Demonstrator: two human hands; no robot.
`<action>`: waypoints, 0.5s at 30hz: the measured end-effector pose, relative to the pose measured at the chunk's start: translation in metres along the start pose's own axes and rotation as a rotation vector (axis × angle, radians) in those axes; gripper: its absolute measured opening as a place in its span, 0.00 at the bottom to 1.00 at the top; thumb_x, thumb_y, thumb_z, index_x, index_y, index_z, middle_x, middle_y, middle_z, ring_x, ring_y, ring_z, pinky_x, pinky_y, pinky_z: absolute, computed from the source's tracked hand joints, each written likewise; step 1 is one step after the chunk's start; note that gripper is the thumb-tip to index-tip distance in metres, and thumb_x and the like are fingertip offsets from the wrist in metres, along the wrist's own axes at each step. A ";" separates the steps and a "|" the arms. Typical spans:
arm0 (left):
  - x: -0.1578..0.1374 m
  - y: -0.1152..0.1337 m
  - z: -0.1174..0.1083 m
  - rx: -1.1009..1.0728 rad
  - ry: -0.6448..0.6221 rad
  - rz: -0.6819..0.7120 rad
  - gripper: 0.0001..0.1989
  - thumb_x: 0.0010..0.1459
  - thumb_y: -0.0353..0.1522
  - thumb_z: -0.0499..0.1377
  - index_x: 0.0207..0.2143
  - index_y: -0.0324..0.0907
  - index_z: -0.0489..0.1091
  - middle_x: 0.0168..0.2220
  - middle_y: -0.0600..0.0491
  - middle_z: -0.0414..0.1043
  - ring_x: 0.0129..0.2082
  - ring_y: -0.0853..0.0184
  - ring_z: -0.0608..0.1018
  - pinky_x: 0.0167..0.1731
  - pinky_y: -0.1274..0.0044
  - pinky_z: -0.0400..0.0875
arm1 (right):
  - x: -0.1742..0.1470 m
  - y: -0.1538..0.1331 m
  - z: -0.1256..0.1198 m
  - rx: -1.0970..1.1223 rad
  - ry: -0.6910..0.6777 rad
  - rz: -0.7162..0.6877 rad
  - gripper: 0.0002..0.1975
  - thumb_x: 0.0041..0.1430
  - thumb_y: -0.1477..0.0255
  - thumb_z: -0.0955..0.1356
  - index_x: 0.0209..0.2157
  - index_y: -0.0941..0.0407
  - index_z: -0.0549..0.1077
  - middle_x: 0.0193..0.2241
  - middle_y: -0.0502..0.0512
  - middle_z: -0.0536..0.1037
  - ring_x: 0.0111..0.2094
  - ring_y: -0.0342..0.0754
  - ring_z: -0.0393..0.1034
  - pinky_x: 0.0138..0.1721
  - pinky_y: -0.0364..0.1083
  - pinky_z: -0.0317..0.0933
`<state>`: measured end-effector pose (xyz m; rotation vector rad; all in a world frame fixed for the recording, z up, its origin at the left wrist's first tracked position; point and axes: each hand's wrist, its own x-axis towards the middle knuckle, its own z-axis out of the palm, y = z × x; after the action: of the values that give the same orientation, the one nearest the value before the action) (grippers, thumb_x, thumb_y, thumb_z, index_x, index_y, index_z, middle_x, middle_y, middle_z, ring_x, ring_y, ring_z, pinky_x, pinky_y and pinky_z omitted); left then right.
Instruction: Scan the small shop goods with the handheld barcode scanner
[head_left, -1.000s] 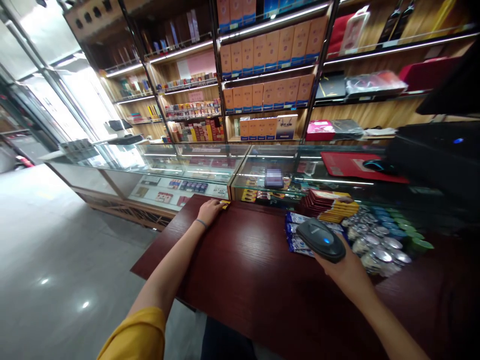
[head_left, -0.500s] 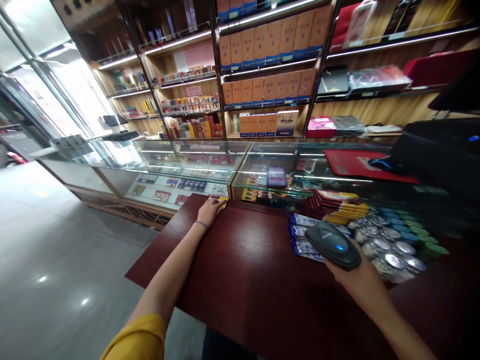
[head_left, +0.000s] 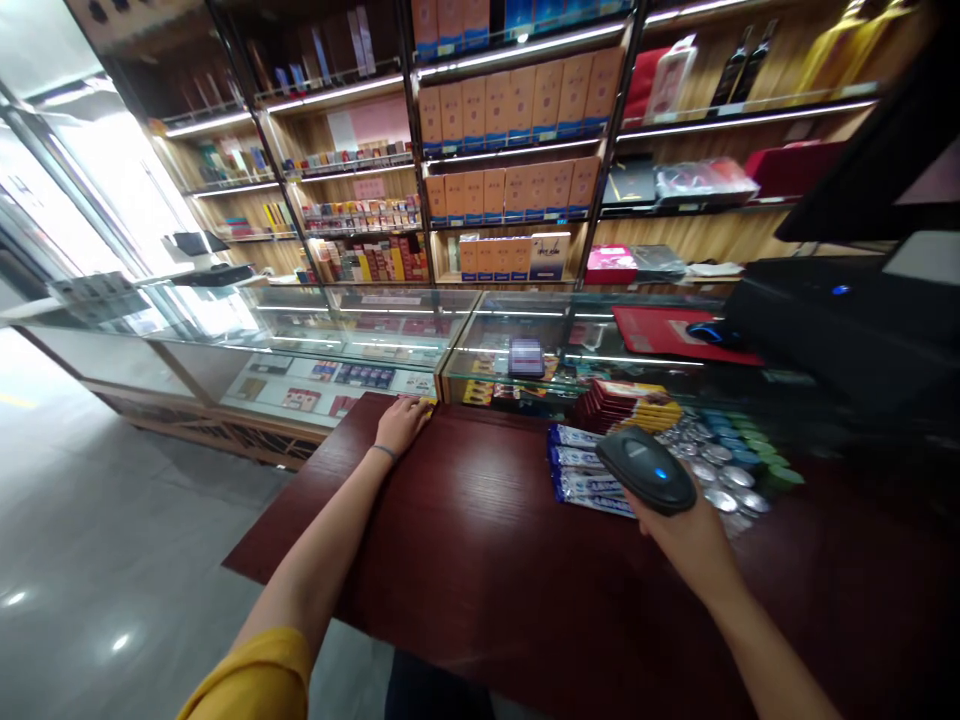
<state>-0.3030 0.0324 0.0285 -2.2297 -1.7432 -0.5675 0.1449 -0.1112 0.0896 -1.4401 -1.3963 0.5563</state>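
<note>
The right hand (head_left: 686, 535) grips a dark scanner (head_left: 646, 470) with a small blue light, held just above the dark red desk (head_left: 487, 540). Under the scanner's far end lie blue bars (head_left: 581, 470) in a short stack on the desk. Just beyond them sits a fanned pile of red and yellow packs (head_left: 630, 405), and to the right a cluster of silver-topped tins (head_left: 724, 480) with blue and green ones behind.

The left hand (head_left: 401, 422) lies flat, fingers spread, on the far left corner of the desk, its fingertips touching a small yellow item (head_left: 427, 403) that I cannot make out. A band circles that wrist, and a yellow sleeve (head_left: 255, 680) shows at the near edge.

Past the desk runs a glass case (head_left: 390, 330) with a phone (head_left: 526, 356) on top, and lit shelves (head_left: 517, 150) of boxes stand behind.
</note>
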 end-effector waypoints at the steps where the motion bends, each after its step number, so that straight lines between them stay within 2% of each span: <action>1: 0.002 0.006 -0.002 -0.012 0.018 0.018 0.16 0.67 0.37 0.56 0.55 0.47 0.73 0.50 0.45 0.75 0.51 0.59 0.75 0.54 0.70 0.70 | 0.002 0.000 -0.004 -0.010 0.030 0.004 0.19 0.51 0.59 0.72 0.43 0.52 0.70 0.28 0.52 0.79 0.28 0.53 0.75 0.29 0.48 0.66; 3: 0.007 0.023 -0.006 -0.052 0.069 0.059 0.17 0.68 0.37 0.55 0.56 0.46 0.72 0.51 0.45 0.75 0.52 0.58 0.75 0.54 0.68 0.70 | 0.007 0.001 -0.014 -0.018 0.063 0.022 0.15 0.52 0.58 0.72 0.38 0.52 0.72 0.22 0.50 0.76 0.22 0.50 0.70 0.26 0.48 0.65; 5: 0.016 0.047 -0.012 -0.108 0.138 0.095 0.17 0.69 0.37 0.53 0.56 0.45 0.72 0.51 0.44 0.75 0.52 0.57 0.75 0.55 0.66 0.70 | 0.011 0.003 -0.025 -0.025 0.075 0.009 0.13 0.54 0.57 0.70 0.29 0.52 0.71 0.17 0.49 0.72 0.20 0.49 0.67 0.26 0.48 0.64; 8: 0.033 0.094 -0.025 -0.192 0.224 0.150 0.17 0.70 0.35 0.51 0.56 0.44 0.72 0.49 0.44 0.75 0.51 0.57 0.75 0.54 0.65 0.70 | 0.015 0.005 -0.039 0.053 0.087 0.025 0.16 0.53 0.55 0.71 0.30 0.54 0.73 0.16 0.48 0.72 0.17 0.47 0.64 0.23 0.48 0.63; 11: 0.049 0.149 -0.038 -0.277 0.276 0.216 0.17 0.70 0.32 0.50 0.56 0.44 0.72 0.49 0.45 0.75 0.52 0.58 0.74 0.56 0.66 0.69 | 0.018 0.004 -0.052 0.093 0.115 0.072 0.16 0.53 0.55 0.71 0.27 0.53 0.71 0.13 0.47 0.69 0.15 0.46 0.63 0.20 0.46 0.60; 15: 0.067 0.223 -0.040 -0.340 0.285 0.319 0.18 0.69 0.30 0.50 0.56 0.44 0.71 0.51 0.45 0.73 0.54 0.58 0.74 0.57 0.65 0.69 | 0.022 0.003 -0.067 0.114 0.132 0.053 0.14 0.54 0.57 0.71 0.26 0.52 0.70 0.13 0.47 0.69 0.15 0.45 0.62 0.20 0.46 0.60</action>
<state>-0.0788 0.0178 0.1037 -2.4293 -1.1925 -1.1055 0.2085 -0.1130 0.1193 -1.3998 -1.2076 0.5552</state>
